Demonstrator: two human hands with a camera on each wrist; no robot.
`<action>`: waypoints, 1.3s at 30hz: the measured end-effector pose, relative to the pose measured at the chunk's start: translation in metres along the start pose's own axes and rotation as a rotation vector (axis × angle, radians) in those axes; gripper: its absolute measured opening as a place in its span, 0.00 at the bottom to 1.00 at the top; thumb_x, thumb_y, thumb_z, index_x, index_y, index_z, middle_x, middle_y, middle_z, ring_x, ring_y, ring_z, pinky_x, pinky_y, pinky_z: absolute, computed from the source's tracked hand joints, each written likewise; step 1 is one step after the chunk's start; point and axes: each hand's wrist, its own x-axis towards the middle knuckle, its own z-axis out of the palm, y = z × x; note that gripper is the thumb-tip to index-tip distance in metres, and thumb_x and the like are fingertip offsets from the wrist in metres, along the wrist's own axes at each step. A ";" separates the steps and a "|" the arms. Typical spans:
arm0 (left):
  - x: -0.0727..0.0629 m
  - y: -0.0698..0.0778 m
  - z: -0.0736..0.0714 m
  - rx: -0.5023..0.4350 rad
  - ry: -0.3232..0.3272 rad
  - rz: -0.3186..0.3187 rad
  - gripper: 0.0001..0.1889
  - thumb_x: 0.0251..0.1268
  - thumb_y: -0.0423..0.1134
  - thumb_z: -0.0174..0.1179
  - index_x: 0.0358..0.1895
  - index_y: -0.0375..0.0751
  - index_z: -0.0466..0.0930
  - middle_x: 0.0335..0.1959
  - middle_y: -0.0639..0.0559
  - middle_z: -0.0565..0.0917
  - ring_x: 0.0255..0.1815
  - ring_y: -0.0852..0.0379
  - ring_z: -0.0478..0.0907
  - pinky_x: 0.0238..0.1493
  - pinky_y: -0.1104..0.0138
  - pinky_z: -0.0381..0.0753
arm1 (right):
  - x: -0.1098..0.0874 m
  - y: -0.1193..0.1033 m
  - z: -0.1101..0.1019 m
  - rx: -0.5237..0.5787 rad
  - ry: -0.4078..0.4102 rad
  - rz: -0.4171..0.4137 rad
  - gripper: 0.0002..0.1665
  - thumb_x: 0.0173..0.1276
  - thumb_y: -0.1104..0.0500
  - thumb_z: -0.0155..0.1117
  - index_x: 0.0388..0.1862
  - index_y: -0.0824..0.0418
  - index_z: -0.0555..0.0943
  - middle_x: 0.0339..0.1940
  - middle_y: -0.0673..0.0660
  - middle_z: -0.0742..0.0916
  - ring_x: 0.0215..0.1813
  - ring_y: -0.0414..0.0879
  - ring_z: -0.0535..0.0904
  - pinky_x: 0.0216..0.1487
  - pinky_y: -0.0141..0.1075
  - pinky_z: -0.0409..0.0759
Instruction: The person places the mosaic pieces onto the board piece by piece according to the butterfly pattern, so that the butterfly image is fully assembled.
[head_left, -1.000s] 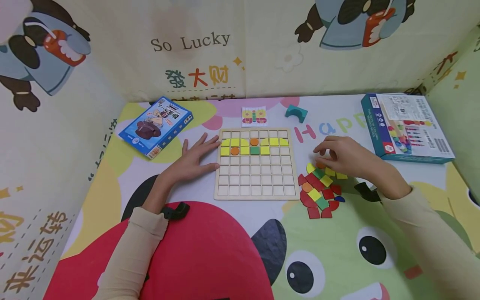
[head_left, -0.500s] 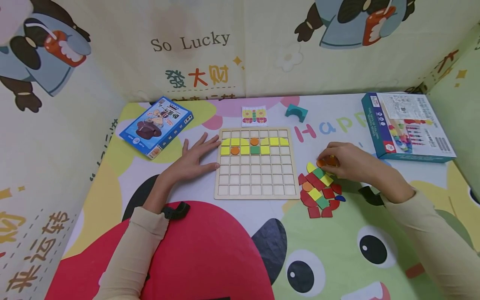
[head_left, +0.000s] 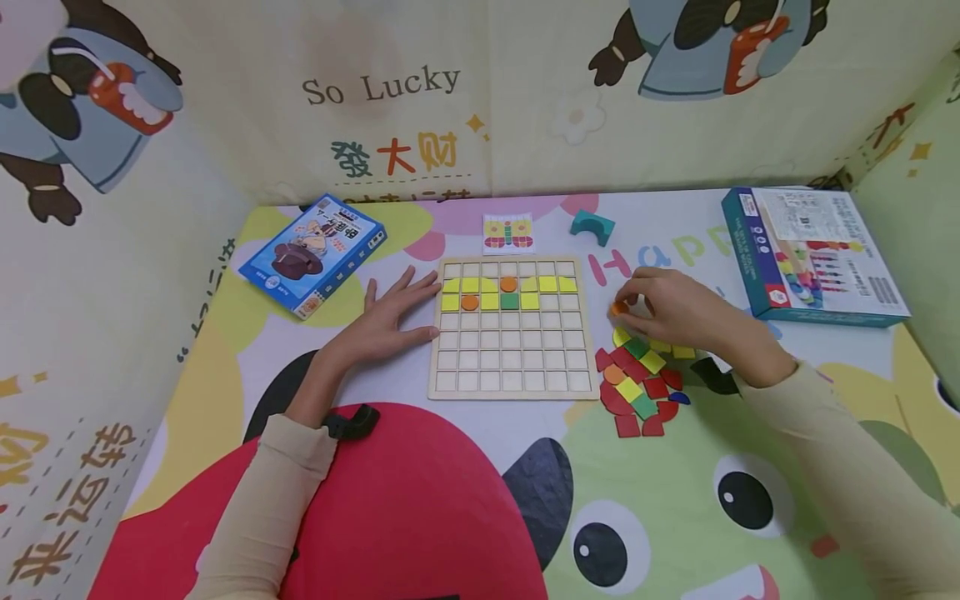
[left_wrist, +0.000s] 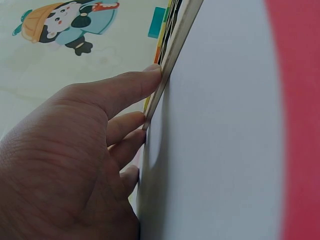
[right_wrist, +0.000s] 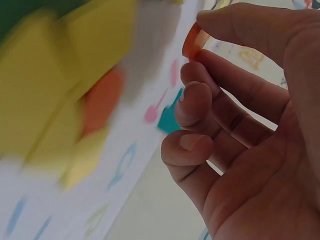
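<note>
Between thumb and forefinger, my right hand [head_left: 663,307] pinches an orange round tile [right_wrist: 194,42], just above the loose tile pile. My left hand [head_left: 390,321] lies with fingers spread, thumb and fingertips at the left edge of the wooden grid board [head_left: 512,393]. Yellow tiles [head_left: 548,284], two orange rounds [head_left: 508,284] and a green square [head_left: 509,301] fill parts of the board's second and third rows. Right of the board lies a pile of red, yellow, green and orange tiles [head_left: 628,389], with one blue half-round [head_left: 679,398].
Behind the board lies a small pattern card [head_left: 508,233] with a butterfly design. A teal arch block [head_left: 592,226] sits to its right. A blue box [head_left: 313,254] is at the back left, a larger teal box [head_left: 817,254] at the back right.
My right hand dipped to the pile's top, took the orange round tile and moved left with it toward the board. My left hand has stayed in place.
</note>
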 end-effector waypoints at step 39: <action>0.001 -0.001 0.000 -0.009 0.002 0.000 0.43 0.70 0.58 0.65 0.85 0.59 0.58 0.89 0.58 0.53 0.93 0.48 0.32 0.82 0.32 0.15 | 0.057 -0.054 0.023 -0.017 -0.005 -0.058 0.22 0.69 0.52 0.77 0.59 0.58 0.89 0.49 0.58 0.86 0.45 0.49 0.82 0.47 0.42 0.89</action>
